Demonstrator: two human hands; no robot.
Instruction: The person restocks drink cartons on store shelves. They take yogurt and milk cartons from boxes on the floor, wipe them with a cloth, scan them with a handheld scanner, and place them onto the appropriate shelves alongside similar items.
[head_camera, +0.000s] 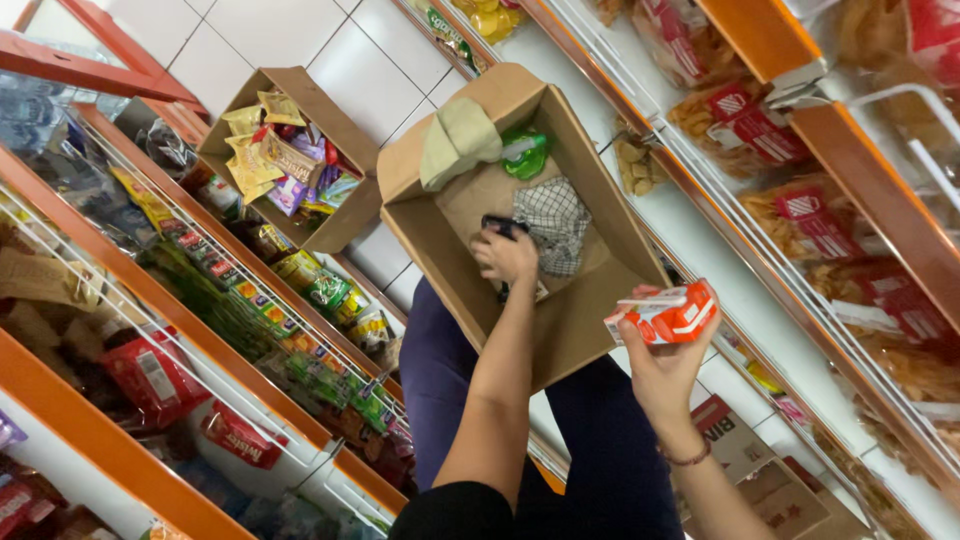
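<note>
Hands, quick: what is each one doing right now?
Left hand: inside the cardboard box, fingers closed on a small dark object.
Right hand: closed, holding a small orange-and-white carton beside the box.

A narrow shop aisle: orange-edged shelves (120, 440) with white wire rails hold bagged snacks (745, 130) and packets on both sides, while cardboard boxes (300, 150) of mixed goods stand on the white tiled floor (290, 40) between them.
</note>
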